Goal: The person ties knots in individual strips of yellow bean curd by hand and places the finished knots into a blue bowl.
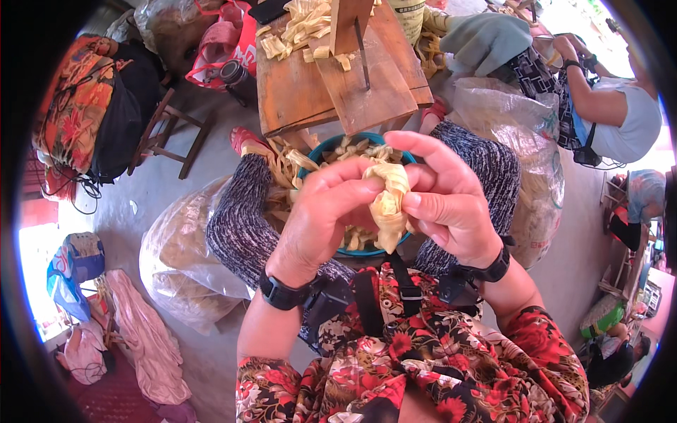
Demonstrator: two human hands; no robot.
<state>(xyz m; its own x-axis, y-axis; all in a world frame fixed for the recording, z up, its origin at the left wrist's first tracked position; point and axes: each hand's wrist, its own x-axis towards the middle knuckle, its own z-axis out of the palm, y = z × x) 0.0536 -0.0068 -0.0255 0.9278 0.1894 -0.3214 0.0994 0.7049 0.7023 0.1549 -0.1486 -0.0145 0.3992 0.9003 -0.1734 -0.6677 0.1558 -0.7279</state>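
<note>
Between my hands, above the lap, is a pale yellow twisted bundle of layered strips (389,204), its narrow end pointing down. My left hand (317,215) pinches its upper left side with thumb and bent fingers. The thumb and fingertips of my right hand (455,204) press on the bundle's right side, while one finger stretches out above it. Just beneath the hands, between my knees, stands a blue basin (323,146) with many similar yellow pieces in it. My hands partly hide the basin.
Ahead stands a wooden bench (289,102) carrying a tilted board (374,95) and a heap of yellow strips (307,25). Clear plastic sacks (187,247) flank my legs. A black cup (236,77) and wooden chair (176,134) are left; another person (603,106) sits right.
</note>
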